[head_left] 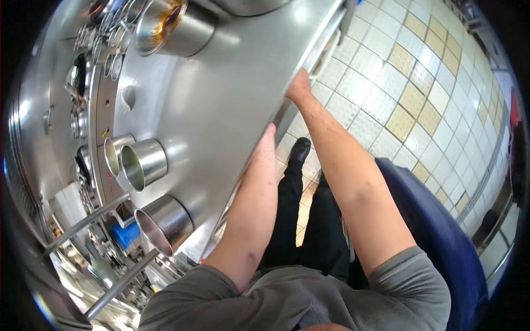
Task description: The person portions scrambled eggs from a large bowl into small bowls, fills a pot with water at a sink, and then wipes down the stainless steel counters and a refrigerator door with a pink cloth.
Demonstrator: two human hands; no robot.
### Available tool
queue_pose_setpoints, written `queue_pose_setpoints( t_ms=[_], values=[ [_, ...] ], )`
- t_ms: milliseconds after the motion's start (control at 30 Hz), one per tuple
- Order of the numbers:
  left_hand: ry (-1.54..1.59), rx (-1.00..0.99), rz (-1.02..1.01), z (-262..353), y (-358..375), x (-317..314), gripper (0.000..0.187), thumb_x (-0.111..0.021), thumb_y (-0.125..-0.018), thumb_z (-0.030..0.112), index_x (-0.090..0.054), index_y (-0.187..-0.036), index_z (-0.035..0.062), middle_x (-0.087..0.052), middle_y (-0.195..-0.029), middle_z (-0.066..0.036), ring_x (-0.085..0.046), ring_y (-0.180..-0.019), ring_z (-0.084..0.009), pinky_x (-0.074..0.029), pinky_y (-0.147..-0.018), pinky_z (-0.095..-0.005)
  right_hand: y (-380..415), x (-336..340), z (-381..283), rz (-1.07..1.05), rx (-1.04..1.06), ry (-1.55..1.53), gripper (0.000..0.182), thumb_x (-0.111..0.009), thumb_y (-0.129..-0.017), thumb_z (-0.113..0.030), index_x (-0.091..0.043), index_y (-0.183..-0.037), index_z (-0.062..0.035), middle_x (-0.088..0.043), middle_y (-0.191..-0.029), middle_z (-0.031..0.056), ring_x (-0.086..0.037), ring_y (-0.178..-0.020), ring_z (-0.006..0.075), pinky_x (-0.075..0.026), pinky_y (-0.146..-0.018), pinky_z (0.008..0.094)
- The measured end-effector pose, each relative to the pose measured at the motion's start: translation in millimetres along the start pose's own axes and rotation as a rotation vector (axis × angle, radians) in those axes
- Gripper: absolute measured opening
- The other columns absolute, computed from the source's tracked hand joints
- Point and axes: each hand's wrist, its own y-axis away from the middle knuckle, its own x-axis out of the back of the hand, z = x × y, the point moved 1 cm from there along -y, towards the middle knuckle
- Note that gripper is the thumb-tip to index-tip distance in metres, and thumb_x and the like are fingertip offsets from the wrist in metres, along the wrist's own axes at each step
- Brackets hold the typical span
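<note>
My left hand (270,131) reaches to the edge of the stainless steel counter (221,99); its fingers are hidden beneath that edge. Farther along, my right hand (298,85) is at the same edge, beside a pale, curved bar (330,54). The counter hides its fingers too, so what either hand grips does not show. On the counter top, away from both hands, a large steel pot (196,33) carries orange-brown stains. Several smaller steel pots stand nearer, among them one with a greenish inside (152,160) and another close to the counter's end (174,220).
A small white object (128,98) lies toward the counter's back. Metal posts (118,284) rise at the lower left near a blue item (126,234). Tiled floor (375,83) stretches along the right, and dark blue fabric (430,215) hangs beside my right arm.
</note>
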Motion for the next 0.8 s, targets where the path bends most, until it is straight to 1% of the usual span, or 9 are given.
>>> queue_pose_setpoints(
  t_ms=[67,167,200,300,433,600,667,700,800],
  values=[
    [0.027,0.004,0.026,0.0,-0.2,0.8,0.036,-0.055,-0.099,0.031,-0.053,-0.127,0.0085,-0.058,-0.115,-0.008,-0.059,-0.102,-0.0185,-0.053,-0.089,-0.0331,-16.4,-37.6,25.6,0.272,0.138,-0.162,0.041,-0.071,-0.076,-0.033,-0.069,-0.107,-0.0065,-0.071,-0.1,0.0146,-0.066,-0.098,0.0337,-0.053,-0.083,0.0418],
    [0.075,0.009,0.064,5.5,5.4,1.3,0.036,-0.055,-0.099,0.031,-0.053,-0.127,0.0085,-0.058,-0.115,-0.008,-0.059,-0.102,-0.0187,-0.053,-0.089,-0.0333,-32.7,-52.4,44.3,0.119,0.052,-0.647,0.041,-0.07,-0.076,-0.033,-0.068,-0.109,-0.0081,-0.07,-0.103,0.0131,-0.066,-0.1,0.0329,-0.052,-0.084,0.041],
    [0.081,0.009,0.076,7.0,7.8,1.0,0.036,-0.055,-0.099,0.03,-0.053,-0.127,0.0085,-0.058,-0.115,-0.008,-0.059,-0.102,-0.0187,-0.053,-0.089,-0.0334,-37.0,-47.9,52.6,0.246,0.468,0.106,0.039,-0.069,-0.079,-0.034,-0.067,-0.109,-0.0089,-0.07,-0.107,0.0115,-0.065,-0.101,0.0324,-0.052,-0.085,0.0401],
    [0.098,0.019,0.106,11.1,13.5,3.5,0.035,-0.055,-0.099,0.03,-0.053,-0.127,0.0085,-0.058,-0.115,-0.008,-0.059,-0.102,-0.0189,-0.053,-0.089,-0.0337,-36.1,-48.9,67.4,0.052,0.374,-0.054,0.035,-0.066,-0.083,-0.034,-0.068,-0.11,-0.0104,-0.069,-0.112,0.0129,-0.063,-0.107,0.0303,-0.051,-0.088,0.0375],
    [0.133,0.014,0.127,19.9,16.8,7.8,0.035,-0.055,-0.099,0.029,-0.053,-0.127,0.0084,-0.058,-0.115,-0.008,-0.059,-0.102,-0.0191,-0.053,-0.089,-0.0341,-42.9,-68.9,61.5,0.204,0.371,-0.223,0.041,-0.063,-0.086,-0.034,-0.064,-0.119,-0.0097,-0.065,-0.121,0.0132,-0.059,-0.116,0.0267,-0.048,-0.093,0.0352],
    [0.137,-0.007,0.128,20.9,11.2,20.0,0.034,-0.055,-0.099,0.029,-0.053,-0.126,0.0084,-0.058,-0.115,-0.008,-0.059,-0.102,-0.0194,-0.053,-0.089,-0.0346,-61.0,-74.7,98.7,-0.243,0.464,0.125,0.057,-0.053,-0.092,-0.039,-0.047,-0.138,-0.006,-0.053,-0.14,0.0096,-0.05,-0.126,0.0294,-0.04,-0.105,0.0401],
    [0.135,0.003,0.108,19.7,2.5,17.1,0.034,-0.055,-0.099,0.028,-0.053,-0.126,0.0084,-0.058,-0.115,-0.008,-0.059,-0.102,-0.0196,-0.053,-0.089,-0.0348,-32.2,-59.1,70.9,0.1,0.229,-0.213,0.052,-0.053,-0.091,-0.04,-0.054,-0.133,-0.009,-0.056,-0.137,0.0117,-0.051,-0.125,0.0306,-0.037,-0.106,0.0428],
    [0.136,0.007,0.105,21.4,-0.1,17.2,0.034,-0.055,-0.099,0.028,-0.053,-0.126,0.0084,-0.058,-0.115,-0.009,-0.059,-0.102,-0.0196,-0.053,-0.089,-0.0349,-34.4,-49.0,69.3,0.107,0.17,-0.36,0.05,-0.065,-0.088,-0.03,-0.057,-0.129,-0.0044,-0.06,-0.129,0.0127,-0.055,-0.119,0.0265,-0.045,-0.099,0.0383],
    [0.144,0.011,0.104,23.9,0.2,10.5,0.034,-0.055,-0.099,0.028,-0.053,-0.126,0.0084,-0.058,-0.115,-0.009,-0.059,-0.102,-0.0198,-0.053,-0.089,-0.0352,-27.7,-20.1,24.0,0.136,0.234,-0.217,0.043,-0.074,-0.072,-0.034,-0.069,-0.108,-0.0104,-0.07,-0.104,0.0116,-0.066,-0.094,0.0305,-0.052,-0.084,0.0384]
  ],
)
